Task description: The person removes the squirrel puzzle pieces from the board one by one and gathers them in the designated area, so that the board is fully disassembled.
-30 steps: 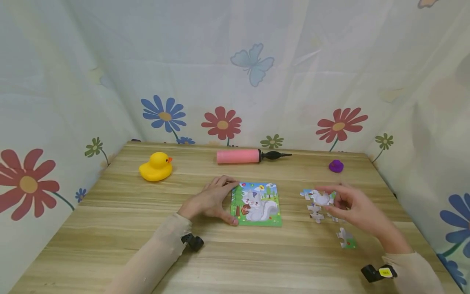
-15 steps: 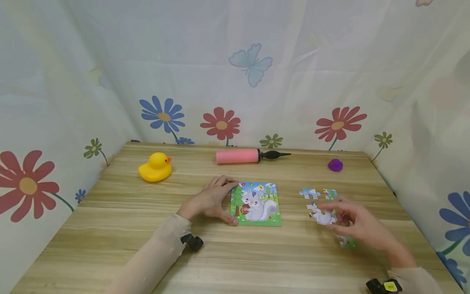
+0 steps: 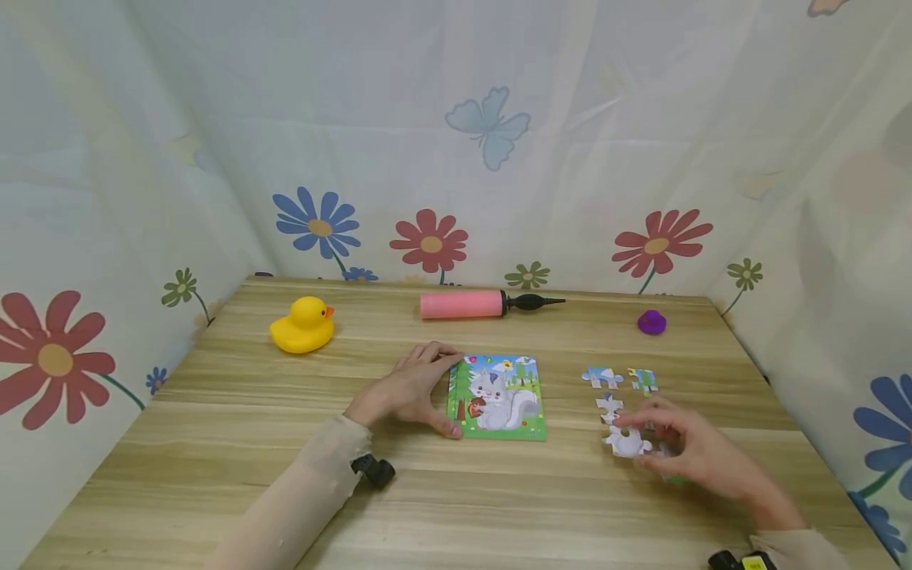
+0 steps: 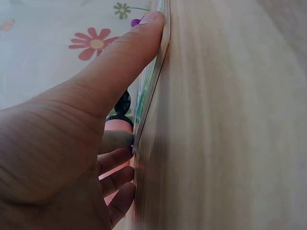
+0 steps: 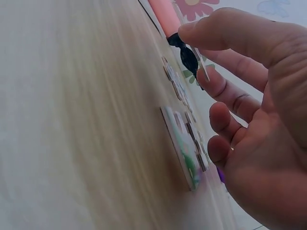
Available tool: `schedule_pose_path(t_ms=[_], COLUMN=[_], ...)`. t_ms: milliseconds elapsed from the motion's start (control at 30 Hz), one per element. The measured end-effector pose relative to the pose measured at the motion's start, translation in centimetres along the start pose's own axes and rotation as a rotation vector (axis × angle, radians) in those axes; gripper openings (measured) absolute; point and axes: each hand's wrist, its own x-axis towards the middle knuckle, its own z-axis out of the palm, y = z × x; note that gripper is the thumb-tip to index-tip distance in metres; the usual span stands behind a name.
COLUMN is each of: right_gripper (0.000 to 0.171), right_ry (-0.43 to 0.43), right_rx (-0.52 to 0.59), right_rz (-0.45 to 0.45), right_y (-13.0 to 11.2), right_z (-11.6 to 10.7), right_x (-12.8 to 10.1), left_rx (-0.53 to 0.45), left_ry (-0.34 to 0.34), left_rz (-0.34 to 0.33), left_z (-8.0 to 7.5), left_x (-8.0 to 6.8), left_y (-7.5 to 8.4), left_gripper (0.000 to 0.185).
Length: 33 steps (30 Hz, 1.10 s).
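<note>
A squirrel puzzle board (image 3: 499, 396) lies flat mid-table. My left hand (image 3: 436, 392) rests on the wood beside it, thumb (image 4: 120, 72) straight along the board's near-left edge (image 4: 151, 91) and fingers at its far-left corner. To the right, my right hand (image 3: 651, 443) pinches a white puzzle piece (image 3: 625, 443) just above the table; the right wrist view shows that piece edge-on (image 5: 201, 62) between thumb and forefinger. Loose pieces (image 3: 602, 376) (image 3: 644, 380) (image 3: 609, 408) lie beyond it. Another greenish piece (image 5: 184, 148) lies under the palm.
A yellow rubber duck (image 3: 302, 324) sits at the back left. A pink hand pump (image 3: 463, 303) with a black nozzle lies at the back centre. A small purple object (image 3: 651, 322) is at the back right. Flowered curtains close in the table's sides.
My right hand lifted the white piece from the loose group and drew it toward the near edge, now covering the greenish piece. The left hand and the board have not moved.
</note>
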Motion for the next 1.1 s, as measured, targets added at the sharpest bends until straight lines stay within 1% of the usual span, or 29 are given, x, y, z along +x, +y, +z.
schedule_pose_path(t_ms=[100, 300, 400, 567, 767, 1100], right_gripper=[0.047, 0.046, 0.046, 0.046, 0.046, 0.046], right_ry=[-0.035, -0.097, -0.124, -0.147, -0.158, -0.153], right_rx=[-0.008, -0.058, -0.08, -0.077, -0.105, -0.076], right_rz=[0.037, 0.117, 0.133, 0.109, 0.108, 0.091], right_y=[0.06, 0.13, 0.23, 0.38, 0.43, 0.62], right_z=[0.04, -0.11, -0.14, -0.02, -0.04, 0.08], right_x=[-0.07, -0.26, -0.28, -0.24, -0.15, -0.12], left_rx=[0.0, -0.005, -0.001, -0.006, 0.002, -0.003], left_ry=[0.001, 0.001, 0.002, 0.005, 0.006, -0.002], left_rz=[0.001, 0.014, 0.017, 0.015, 0.001, 0.003], left_z=[0.08, 0.1, 0.13, 0.16, 0.15, -0.05], left_x=[0.04, 0.1, 0.12, 0.09, 0.05, -0.01], left_y=[0.0, 0.12, 0.12, 0.07, -0.05, 0.0], left_gripper=[0.131, 0.13, 0.13, 0.13, 0.131, 0.132])
